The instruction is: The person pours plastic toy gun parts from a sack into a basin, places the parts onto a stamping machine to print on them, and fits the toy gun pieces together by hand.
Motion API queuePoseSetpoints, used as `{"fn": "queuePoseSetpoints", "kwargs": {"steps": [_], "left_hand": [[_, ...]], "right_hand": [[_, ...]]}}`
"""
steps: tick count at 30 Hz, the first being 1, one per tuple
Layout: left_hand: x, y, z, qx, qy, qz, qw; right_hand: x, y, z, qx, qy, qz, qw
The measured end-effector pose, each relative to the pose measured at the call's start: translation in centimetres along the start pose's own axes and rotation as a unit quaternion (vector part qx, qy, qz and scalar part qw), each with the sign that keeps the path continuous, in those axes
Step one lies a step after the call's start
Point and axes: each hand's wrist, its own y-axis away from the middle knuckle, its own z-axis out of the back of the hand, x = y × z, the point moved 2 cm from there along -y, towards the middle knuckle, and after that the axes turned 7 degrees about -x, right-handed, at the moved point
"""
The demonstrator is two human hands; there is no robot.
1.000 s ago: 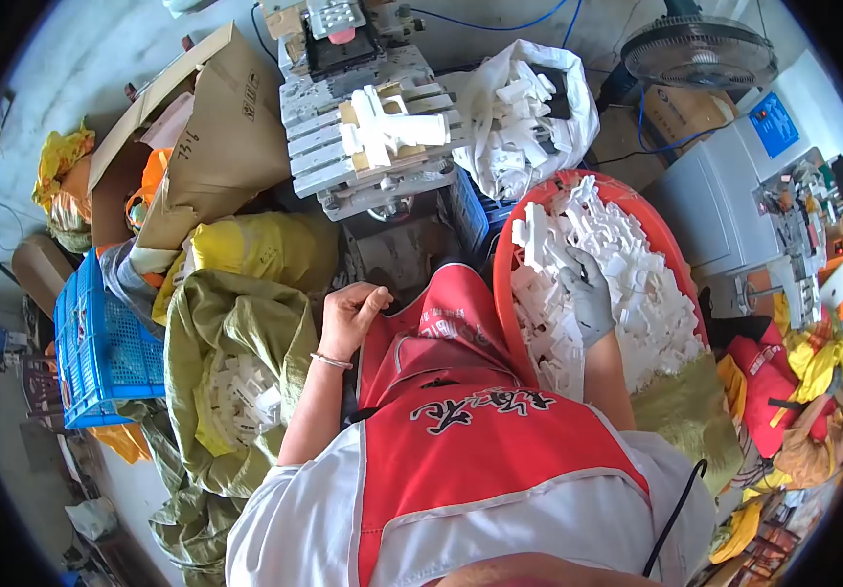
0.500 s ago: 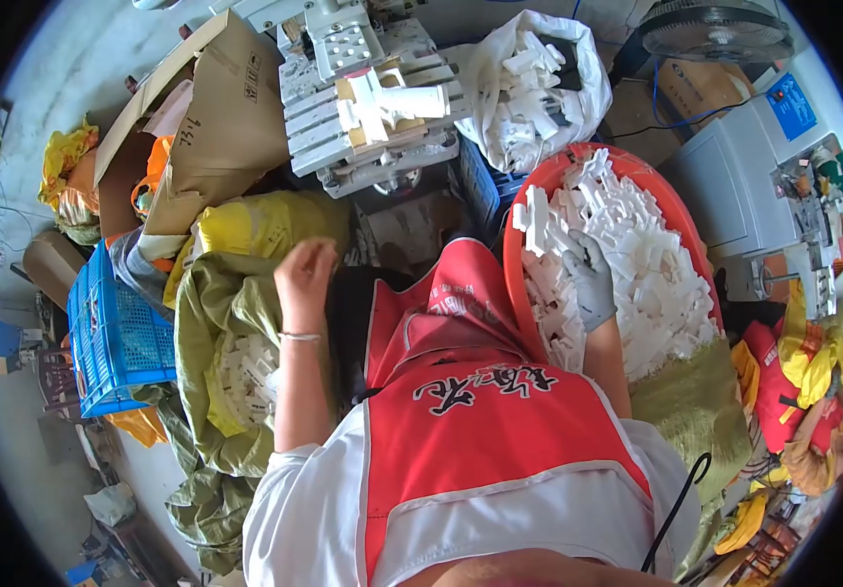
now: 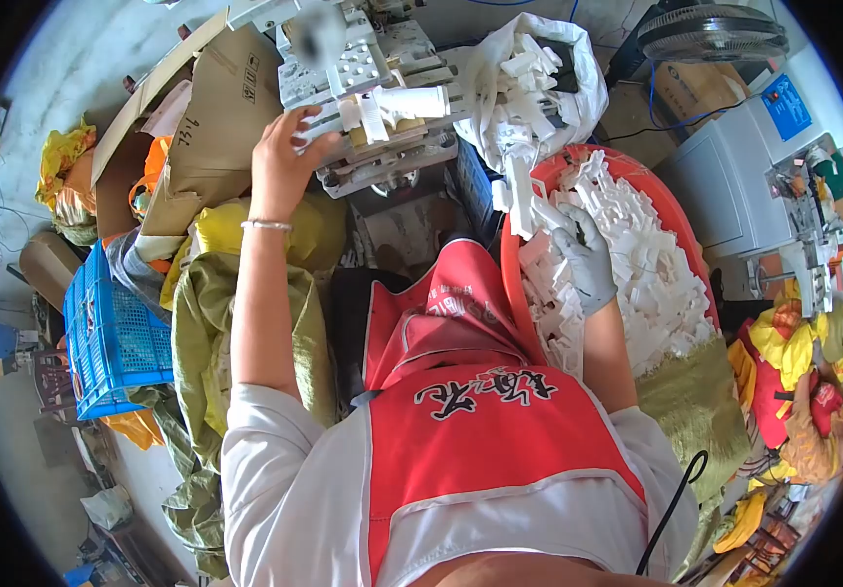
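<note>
My bare left hand (image 3: 287, 161) reaches up to the left side of the machine's slotted table (image 3: 328, 122). Its fingers are curved and apart, with nothing visible in them; whether they touch the metal is unclear. Just right of them, a white plastic part with a cylindrical end (image 3: 407, 103) lies in the machine's fixture. Over the red tub (image 3: 676, 210), my grey-gloved right hand (image 3: 586, 262) grips a long white plastic piece (image 3: 521, 201), which sticks out up and left past the rim. Under that hand is a heap of similar white pieces (image 3: 651, 284).
Behind the tub stands a white bag (image 3: 588, 68) of white parts. To the left are a cardboard box (image 3: 221, 117), a blue plastic basket (image 3: 113, 333) and a green woven sack (image 3: 201, 342). A black fan (image 3: 715, 34) is at the back right.
My left hand has moved up from above the green sack to the machine table. My right hand has tilted and raised the white piece slightly leftward. A blurred machine part shows above the fixture.
</note>
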Motion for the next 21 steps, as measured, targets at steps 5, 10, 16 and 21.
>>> {"fn": "queuePoseSetpoints", "kwargs": {"steps": [5,10,16,21], "left_hand": [[0.5,-2.3,-2.1,0.056,0.026,-0.034,0.998],[0.8,-2.9,-2.2,0.075,0.078,-0.003,0.994],[2.8,1.5,2.1,-0.068,0.121,0.089,0.986],[7.0,11.1,7.7,-0.125,0.085,0.204,0.967]], "right_hand": [[-0.3,-0.3,0.3,0.003,-0.031,-0.008,0.999],[3.3,-1.7,-2.3,-0.029,-0.23,-0.042,0.972],[7.4,-8.9,-9.3,0.102,-0.059,0.151,0.982],[9.7,-12.8,-16.3,0.255,0.036,0.064,0.964]]}}
